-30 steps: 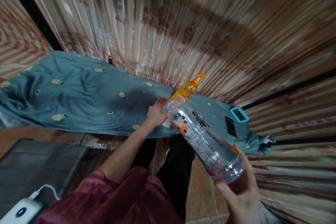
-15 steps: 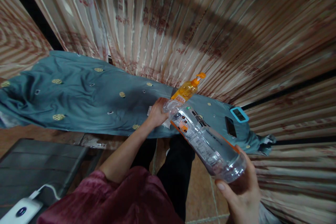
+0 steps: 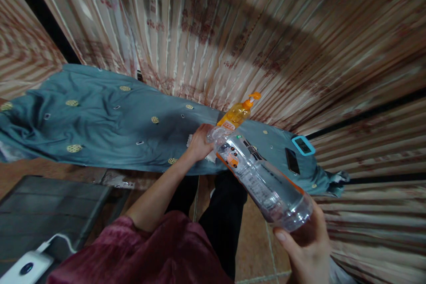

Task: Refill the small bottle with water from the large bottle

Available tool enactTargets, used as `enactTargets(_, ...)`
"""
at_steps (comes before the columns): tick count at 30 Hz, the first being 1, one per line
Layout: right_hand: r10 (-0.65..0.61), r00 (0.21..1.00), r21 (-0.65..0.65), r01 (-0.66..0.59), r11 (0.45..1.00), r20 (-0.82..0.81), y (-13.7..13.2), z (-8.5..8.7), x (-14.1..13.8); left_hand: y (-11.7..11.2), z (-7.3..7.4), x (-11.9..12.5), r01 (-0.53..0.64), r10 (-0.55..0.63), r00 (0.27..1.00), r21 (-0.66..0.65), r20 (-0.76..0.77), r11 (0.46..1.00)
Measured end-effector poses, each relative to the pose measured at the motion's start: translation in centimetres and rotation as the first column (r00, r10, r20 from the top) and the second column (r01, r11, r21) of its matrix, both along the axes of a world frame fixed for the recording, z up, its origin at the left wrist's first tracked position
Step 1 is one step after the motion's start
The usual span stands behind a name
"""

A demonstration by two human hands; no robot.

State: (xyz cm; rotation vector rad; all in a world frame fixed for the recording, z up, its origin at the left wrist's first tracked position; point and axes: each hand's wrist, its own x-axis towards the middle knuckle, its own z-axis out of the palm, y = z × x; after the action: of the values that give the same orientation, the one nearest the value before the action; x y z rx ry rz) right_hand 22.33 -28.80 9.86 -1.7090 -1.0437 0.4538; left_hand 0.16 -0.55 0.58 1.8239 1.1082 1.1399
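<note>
"Where's the clear bottle [image 3: 261,179]?"

"Slanting above the near edge of the cloth-covered bench [image 3: 159,97], neck end to the far left, base to the near right."

"And the fingers on it?"

"The right hand [image 3: 308,248] has its fingers and thumb curled round the base, gripping it. The left hand [image 3: 199,145] is at the neck end. Its fingers are mostly hidden there, so I can't tell how far they're closed."

"What's beside that hand?"

"A white scrap [image 3: 211,157], partly covered. An orange pump bottle [image 3: 235,114] is just beyond the neck."

"Farther right?"

"A dark phone [image 3: 293,160], near a blue-framed display [image 3: 303,145]."
</note>
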Motion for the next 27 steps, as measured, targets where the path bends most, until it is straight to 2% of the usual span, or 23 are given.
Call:
enactTargets(17,0.005,1.0,0.017,-0.005,1.0,0.006,0.25,0.34,-0.21,0.0,0.22,-0.1,0.013,-0.013,1.0,-0.01,0.008,1.0)
enactTargets(27,0.016,1.0,0.02,-0.016,1.0,-0.006,0.41,0.42,-0.2,0.15,-0.26,-0.12,0.02,-0.02,1.0,0.018,0.009,1.0)
